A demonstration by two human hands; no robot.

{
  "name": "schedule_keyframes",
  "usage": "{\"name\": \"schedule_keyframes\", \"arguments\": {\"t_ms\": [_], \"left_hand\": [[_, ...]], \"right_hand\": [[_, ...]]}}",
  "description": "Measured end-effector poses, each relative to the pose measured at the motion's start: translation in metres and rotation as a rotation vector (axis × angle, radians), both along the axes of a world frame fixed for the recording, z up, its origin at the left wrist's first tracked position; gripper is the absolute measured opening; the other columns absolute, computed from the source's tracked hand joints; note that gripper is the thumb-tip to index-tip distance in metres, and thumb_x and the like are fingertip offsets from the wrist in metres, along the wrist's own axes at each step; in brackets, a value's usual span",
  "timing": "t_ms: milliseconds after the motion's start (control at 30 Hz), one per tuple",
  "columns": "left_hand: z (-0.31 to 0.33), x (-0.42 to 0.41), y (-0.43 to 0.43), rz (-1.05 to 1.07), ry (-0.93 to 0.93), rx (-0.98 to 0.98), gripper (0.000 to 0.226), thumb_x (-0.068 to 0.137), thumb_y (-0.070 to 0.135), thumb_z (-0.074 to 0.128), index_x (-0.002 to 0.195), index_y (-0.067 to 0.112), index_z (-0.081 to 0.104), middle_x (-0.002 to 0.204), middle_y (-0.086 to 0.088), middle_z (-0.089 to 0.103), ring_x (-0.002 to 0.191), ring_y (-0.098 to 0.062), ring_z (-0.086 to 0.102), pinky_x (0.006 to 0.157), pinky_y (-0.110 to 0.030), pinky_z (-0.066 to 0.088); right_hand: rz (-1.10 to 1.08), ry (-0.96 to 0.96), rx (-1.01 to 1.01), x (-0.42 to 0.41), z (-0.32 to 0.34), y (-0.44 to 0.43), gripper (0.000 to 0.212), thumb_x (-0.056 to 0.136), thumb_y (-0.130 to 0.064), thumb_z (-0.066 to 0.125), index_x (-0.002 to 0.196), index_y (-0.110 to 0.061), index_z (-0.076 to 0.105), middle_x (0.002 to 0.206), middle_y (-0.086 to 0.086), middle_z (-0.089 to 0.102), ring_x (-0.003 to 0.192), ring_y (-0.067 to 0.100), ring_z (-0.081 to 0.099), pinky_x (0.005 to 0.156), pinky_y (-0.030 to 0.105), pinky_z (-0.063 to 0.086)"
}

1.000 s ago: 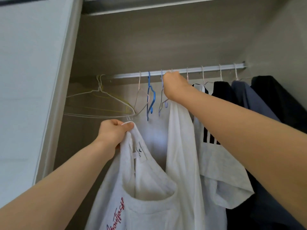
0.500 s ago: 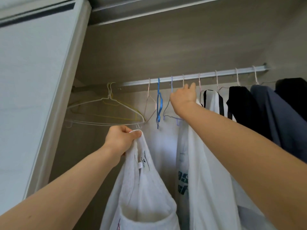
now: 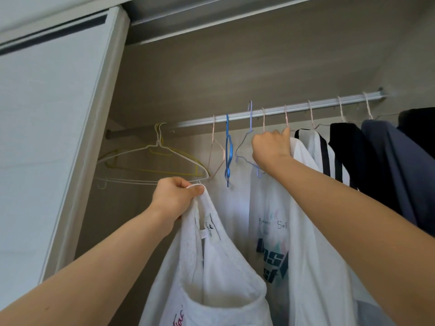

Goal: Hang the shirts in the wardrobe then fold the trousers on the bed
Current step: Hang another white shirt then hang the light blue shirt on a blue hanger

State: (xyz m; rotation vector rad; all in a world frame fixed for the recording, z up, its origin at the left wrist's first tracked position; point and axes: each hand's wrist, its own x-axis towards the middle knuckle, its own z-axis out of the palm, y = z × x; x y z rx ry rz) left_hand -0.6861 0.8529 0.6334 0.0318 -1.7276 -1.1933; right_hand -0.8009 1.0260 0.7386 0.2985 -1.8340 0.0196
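My left hand (image 3: 175,198) grips the white hook of a hanger that carries a white shirt (image 3: 211,274) with red script, held below the wardrobe rail (image 3: 277,110). My right hand (image 3: 270,147) is up by the rail, fingers curled round the hanger of a second white shirt (image 3: 313,243) with dark print. That shirt's hook sits on the rail. No trousers or bed are in view.
Empty white and yellow wire hangers (image 3: 153,161) hang at the rail's left end. Pink, blue (image 3: 228,154) and lilac hangers follow. A black-striped white top (image 3: 327,158), a black garment (image 3: 348,156) and a grey-blue shirt (image 3: 395,165) fill the right. The sliding door (image 3: 47,137) stands left.
My view has tilted up and left. My right hand has slid right along the rail with the printed shirt's hanger. My left hand has kept its grip below the rail.
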Motion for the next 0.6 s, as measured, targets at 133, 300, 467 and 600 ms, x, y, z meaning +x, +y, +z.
{"name": "schedule_keyframes", "arguments": {"t_ms": [133,300,467,600], "left_hand": [[-0.001,0.002,-0.004,0.003,0.003,-0.011,0.020,0.084,0.023,0.077,0.081,0.008,0.064,0.078,-0.010,0.064,0.070,-0.024,0.058,0.058,-0.027,0.043],[-0.014,0.005,-0.005,-0.009,-0.019,0.009,0.022,0.084,0.022,0.077,0.074,0.011,0.060,0.073,-0.007,0.062,0.064,-0.021,0.055,0.053,-0.024,0.040],[-0.034,0.006,-0.004,0.003,-0.081,0.000,0.024,0.083,0.024,0.078,0.072,0.012,0.060,0.071,-0.007,0.062,0.061,-0.020,0.055,0.050,-0.023,0.038],[-0.055,0.007,-0.002,0.005,-0.114,0.008,0.024,0.083,0.026,0.077,0.072,0.012,0.060,0.072,-0.008,0.061,0.062,-0.022,0.054,0.050,-0.025,0.038]], "right_hand": [[0.041,0.034,-0.057,0.010,-0.001,0.001,0.021,0.078,-0.005,0.057,0.067,-0.018,0.044,0.076,0.003,0.050,0.088,0.026,0.049,0.097,0.042,0.029],[0.075,0.068,-0.101,0.033,-0.027,-0.003,0.028,0.080,-0.010,0.059,0.062,-0.017,0.037,0.070,0.002,0.045,0.084,0.026,0.046,0.090,0.039,0.032],[0.148,0.042,-0.108,0.059,-0.061,0.000,0.020,0.084,-0.007,0.055,0.072,-0.017,0.042,0.066,0.003,0.037,0.083,0.026,0.045,0.084,0.038,0.031],[0.150,-0.049,-0.137,0.084,-0.092,0.012,0.029,0.082,-0.008,0.054,0.063,-0.016,0.035,0.071,0.003,0.042,0.085,0.025,0.044,0.088,0.039,0.032]]}}
